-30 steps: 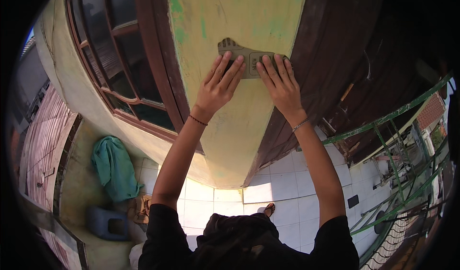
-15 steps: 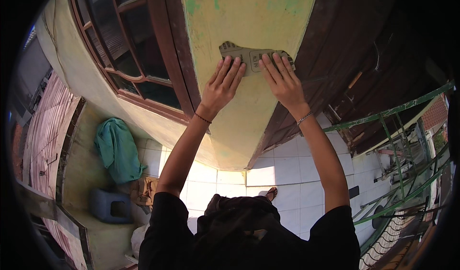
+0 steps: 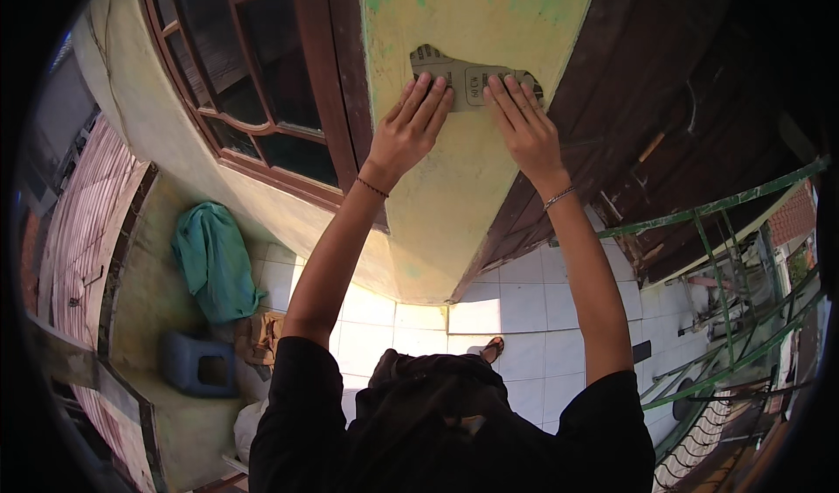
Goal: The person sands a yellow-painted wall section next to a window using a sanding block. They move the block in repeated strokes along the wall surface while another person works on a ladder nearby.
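Note:
A grey-brown sheet of sandpaper (image 3: 457,75) with printed backing and ragged ends lies against a narrow yellow wall section (image 3: 468,196). My left hand (image 3: 407,133) presses its left part, fingers stretched out flat. On the right part rests my right hand (image 3: 530,139), also flat, with its fingertips near the sheet's right end. Both arms reach forward and hold the sheet to the wall by pressure, without gripping it. The paper's face against the wall is hidden. Patches of green show in the yellow paint higher up.
Left of the wall section is a brown-framed window (image 3: 253,73); dark brown wood panels (image 3: 603,108) stand on its right. A green cloth bundle (image 3: 217,261) and a blue plastic stool (image 3: 197,366) sit at the left. Green metal railing (image 3: 712,257) runs along the right, above white floor tiles (image 3: 524,353).
Both hands and the sandpaper have slid a little up the wall together. My view has shifted slightly. The fingers stay flat on the sheet.

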`<state>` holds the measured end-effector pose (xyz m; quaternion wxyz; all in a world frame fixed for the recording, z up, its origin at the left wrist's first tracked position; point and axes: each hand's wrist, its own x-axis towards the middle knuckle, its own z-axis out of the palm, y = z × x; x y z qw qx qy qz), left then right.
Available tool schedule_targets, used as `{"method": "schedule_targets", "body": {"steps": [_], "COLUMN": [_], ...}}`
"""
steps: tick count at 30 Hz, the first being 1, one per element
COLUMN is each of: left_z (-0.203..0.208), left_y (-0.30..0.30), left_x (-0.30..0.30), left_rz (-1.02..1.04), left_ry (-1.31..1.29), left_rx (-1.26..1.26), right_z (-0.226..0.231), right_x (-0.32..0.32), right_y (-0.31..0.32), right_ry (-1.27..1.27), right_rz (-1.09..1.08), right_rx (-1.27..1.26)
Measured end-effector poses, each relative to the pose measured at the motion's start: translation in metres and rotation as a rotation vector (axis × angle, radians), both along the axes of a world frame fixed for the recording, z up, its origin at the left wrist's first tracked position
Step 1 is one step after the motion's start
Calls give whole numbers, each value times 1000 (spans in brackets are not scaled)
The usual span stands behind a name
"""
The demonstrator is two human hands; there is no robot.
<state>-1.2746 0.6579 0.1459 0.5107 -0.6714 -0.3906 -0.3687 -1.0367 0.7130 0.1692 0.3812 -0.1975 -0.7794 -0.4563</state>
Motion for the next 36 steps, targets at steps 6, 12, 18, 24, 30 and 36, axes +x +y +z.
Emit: {"method": "schedule_targets", "body": {"steps": [6, 12, 18, 24, 30, 36], "left_z": [-14, -4, -23, -8, 3, 38], "left_y": [-4, -8, -2, 10, 17, 20], "left_x": [-2, -1, 9, 4, 5, -5], "left_rz": [1, 35, -8, 82, 107, 58], "left_ry": [-98, -90, -50, 42, 136, 205], "left_rx": [-29, -35, -79, -64, -20, 103], "right_z": [-19, -20, -34, -31, -18, 10], "right_x": [-5, -8, -6, -24, -27, -33], "right_y": [-15, -13, -6, 6, -5, -1], "right_ry": [144, 70, 4, 37, 114, 69], "right_rz": [169, -14, -59, -16, -19, -102], "right_rx": [-218, -152, -176, -237, -339, -116]}}
